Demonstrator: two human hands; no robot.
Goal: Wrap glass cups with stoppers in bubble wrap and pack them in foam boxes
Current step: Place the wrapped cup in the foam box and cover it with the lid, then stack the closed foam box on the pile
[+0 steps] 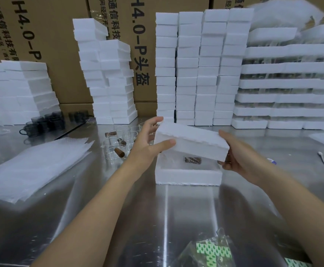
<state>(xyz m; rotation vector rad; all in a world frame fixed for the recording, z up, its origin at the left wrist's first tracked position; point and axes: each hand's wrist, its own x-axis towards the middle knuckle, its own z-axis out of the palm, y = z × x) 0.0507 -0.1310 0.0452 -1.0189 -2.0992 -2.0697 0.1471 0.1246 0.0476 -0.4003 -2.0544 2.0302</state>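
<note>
- The left hand grips the left end of a foam lid, thumb pressed on its near face and fingers curled over the far edge.
- The right hand clamps the lid's right end, thumb on top and fingers curled beneath.
- The lid is tilted just above the open foam box, which sits mid-worktop.
- A wrapped cup lies inside the box, with a brown stopper showing through the wrap.
- Bubble wrap sheets are piled toward the left edge.
- Clear cups with stoppers stand just left of the box; dark cups stand toward the far-left corner.
- Foam stacks line the far edge before cartons.
- A bag of green-patterned pieces rests at the near edge.
</note>
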